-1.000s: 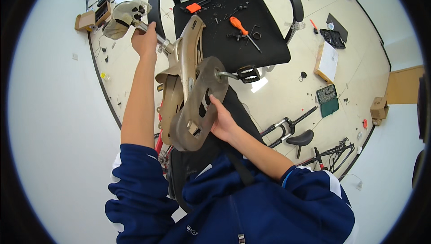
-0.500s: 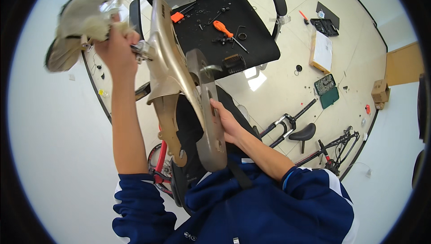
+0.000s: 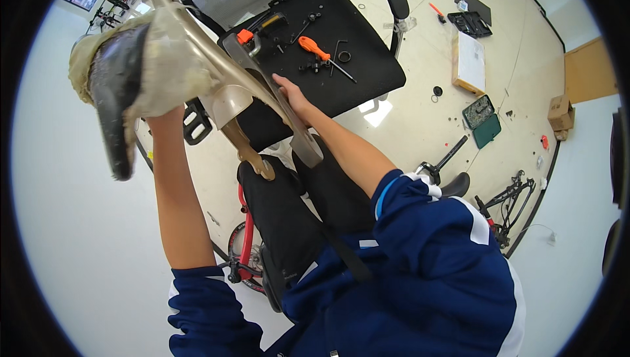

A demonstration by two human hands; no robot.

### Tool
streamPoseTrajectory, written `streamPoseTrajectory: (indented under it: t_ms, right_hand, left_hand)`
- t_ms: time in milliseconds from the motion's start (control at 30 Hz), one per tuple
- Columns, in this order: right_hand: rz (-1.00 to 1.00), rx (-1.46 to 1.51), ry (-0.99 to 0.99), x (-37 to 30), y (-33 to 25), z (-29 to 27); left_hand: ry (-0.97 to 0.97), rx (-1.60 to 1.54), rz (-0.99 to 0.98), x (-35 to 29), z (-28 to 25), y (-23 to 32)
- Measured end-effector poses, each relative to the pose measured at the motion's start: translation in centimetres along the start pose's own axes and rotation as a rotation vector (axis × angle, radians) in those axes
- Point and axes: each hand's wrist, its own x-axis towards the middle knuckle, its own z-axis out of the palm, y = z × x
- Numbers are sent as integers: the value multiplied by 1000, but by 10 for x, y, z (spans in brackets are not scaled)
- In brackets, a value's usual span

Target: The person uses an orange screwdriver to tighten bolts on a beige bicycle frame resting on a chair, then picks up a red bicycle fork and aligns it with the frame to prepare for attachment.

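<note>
A gold-coloured bicycle frame [image 3: 226, 71] is held up before me, tilted, with a worn, peeling saddle [image 3: 121, 75] at its upper left. My left hand [image 3: 166, 119] is under the saddle; its fingers are hidden behind the torn cover. My right hand [image 3: 293, 98] is closed round the edge of the long grey chain guard [image 3: 304, 146]. A crank arm [image 3: 256, 44] with a pedal [image 3: 272, 23] sticks out near the guard's top. Another black pedal [image 3: 196, 122] shows on the opposite side of the frame.
A black office chair [image 3: 367, 68] ahead carries an orange screwdriver [image 3: 315, 48], a hex key and small loose parts. On the floor at right lie an open green case [image 3: 484, 132], a white flat box [image 3: 469, 62] and a black bike frame [image 3: 508, 206]. A red bicycle [image 3: 247, 245] stands near my legs.
The frame and saddle have turned and shifted up and left, bringing the saddle across my left hand. My right hand has moved up and left with the chain guard.
</note>
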Motion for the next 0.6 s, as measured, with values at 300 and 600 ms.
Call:
streamPoseTrajectory:
  t_ms: [300, 600]
  right_hand:
    - [146, -207, -68, 18, -7, -11]
    - [-642, -1241, 256, 2, -83, -31]
  left_hand:
    - [67, 323, 169, 24, -1, -31]
    - [-124, 689, 233, 12, -50, -62]
